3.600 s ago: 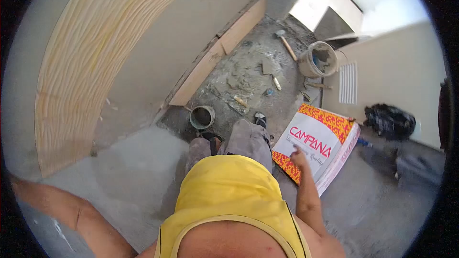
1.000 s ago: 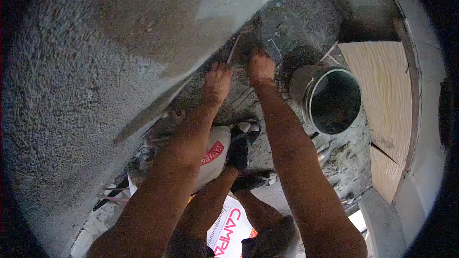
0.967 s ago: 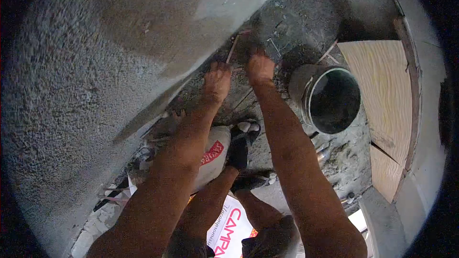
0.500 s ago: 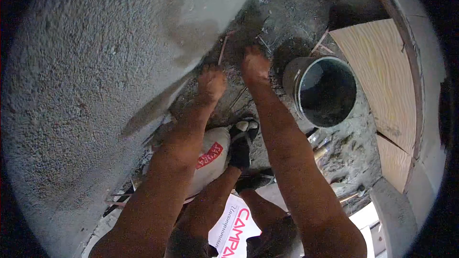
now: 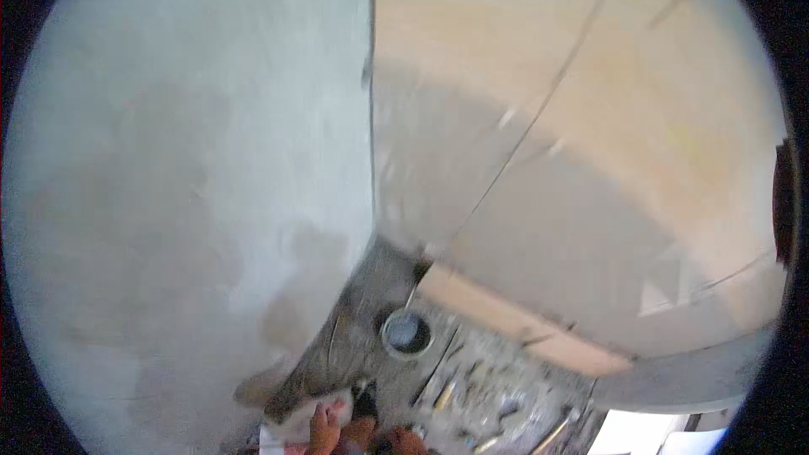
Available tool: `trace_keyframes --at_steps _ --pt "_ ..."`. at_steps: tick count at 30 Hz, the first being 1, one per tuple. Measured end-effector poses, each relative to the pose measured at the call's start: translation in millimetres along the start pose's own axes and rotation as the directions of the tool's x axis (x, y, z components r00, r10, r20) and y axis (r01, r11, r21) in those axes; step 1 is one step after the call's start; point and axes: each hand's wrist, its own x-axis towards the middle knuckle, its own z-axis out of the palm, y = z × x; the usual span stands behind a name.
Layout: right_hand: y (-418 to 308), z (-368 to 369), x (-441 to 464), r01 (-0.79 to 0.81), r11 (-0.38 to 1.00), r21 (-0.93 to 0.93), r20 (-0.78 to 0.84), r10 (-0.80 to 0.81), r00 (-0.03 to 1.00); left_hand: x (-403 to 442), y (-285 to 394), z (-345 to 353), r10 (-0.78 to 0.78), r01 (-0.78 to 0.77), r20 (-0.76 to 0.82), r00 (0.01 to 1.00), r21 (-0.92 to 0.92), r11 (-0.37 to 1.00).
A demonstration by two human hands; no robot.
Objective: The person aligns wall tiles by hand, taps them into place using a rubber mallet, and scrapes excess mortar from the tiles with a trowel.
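Whitish bag [image 5: 302, 418], low down and left of the middle, sits on the floor beside the foot [image 5: 364, 402] in dark footwear. It looks plump, so my guess is that it is heavy, with a soft skin that bends and a filling that may sag. It could tear if pulled by one small pinch, so both hands spread under its two ends would be a good hold. The left hand [image 5: 325, 431] is right over the bag in the view, with its fingers loose and a little apart. No thing shows in it, and I cannot tell if it touches the bag. The right hand is hard to make out: the blurry shape at the bottom edge may be a hand or a knee, so I cannot tell its grip. Up and to the right, near the corner, a round bucket [image 5: 389, 339] stands with its top open. Past it, a long wood board [image 5: 506, 312] runs along the bottom of the tan wall [image 5: 539, 227]. Gray, messy floor lies below the board, with a tool with a yellowish handle [image 5: 445, 395] and a hammer [image 5: 552, 436] on it. On the left is a big pale wall [image 5: 168, 202] with darker, damp-looking patches.
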Motion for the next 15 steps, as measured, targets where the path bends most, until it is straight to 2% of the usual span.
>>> trace_keyframes --at_steps 1,3,4,5,6,7,8,9,10,11,12,13,14,15 --pt "-7 -30 -21 -0.052 0.999 0.004 -0.042 0.052 0.998 4 -7 -4 -0.082 0.267 0.368 0.926 -0.486 0.832" --pt "-26 -95 -55 -0.117 0.993 0.003 -0.136 0.116 0.984 0 172 -11 -0.010 0.008 -0.007 1.000 -0.211 0.977" --pt "-35 -127 -65 -0.120 0.993 0.010 -0.182 0.120 0.976 -3 275 -16 0.027 -0.031 -0.194 0.981 -0.017 0.999" --pt "-50 -162 -71 -0.101 0.995 0.014 -0.238 0.101 0.966 25 292 -23 0.310 -0.284 -0.327 0.893 0.125 0.951" --pt "-77 -203 -84 -0.065 0.998 -0.001 -0.304 0.062 0.951 -2 412 -46 0.405 -0.399 -0.305 0.862 0.086 0.913" --pt "-139 -244 -120 0.069 0.991 -0.115 -0.471 -0.116 0.874 9 456 -59 0.509 -0.489 -0.370 0.777 0.153 0.858" --pt "-159 -274 -112 0.207 0.977 -0.056 -0.596 -0.199 0.778 -1 530 -77 0.518 -0.515 -0.379 0.767 0.119 0.849" --pt "-178 -299 -91 0.279 0.959 0.047 -0.689 -0.171 0.704 5 577 -88 0.686 -0.725 -0.411 0.600 0.082 0.684" --pt "-231 -343 -107 0.374 0.918 0.130 -0.701 -0.182 0.690 0 646 -96 0.690 -0.722 -0.428 0.584 0.114 0.682" --pt "-276 -381 -115 0.475 0.877 -0.073 -0.780 -0.347 0.521 12 695 -105 0.787 -0.842 -0.435 0.438 0.109 0.529" --pt "-305 -415 -102 0.547 0.837 0.016 -0.803 -0.315 0.506 10 749 -115 0.852 -0.890 -0.400 0.339 0.158 0.428" --pt "-389 -444 -168 0.637 0.746 0.193 -0.783 -0.274 0.558 8 801 -120 0.898 -0.944 -0.398 0.190 0.177 0.278" --pt "-425 -471 -172 0.704 0.674 0.224 -0.814 -0.267 0.516 14 847 -127 0.921 -0.962 -0.387 0.042 0.234 0.142" --pt "-468 -496 -189 0.773 0.582 0.252 -0.839 -0.267 0.474 13 892 -132 0.931 -0.968 -0.363 -0.038 0.244 0.056"
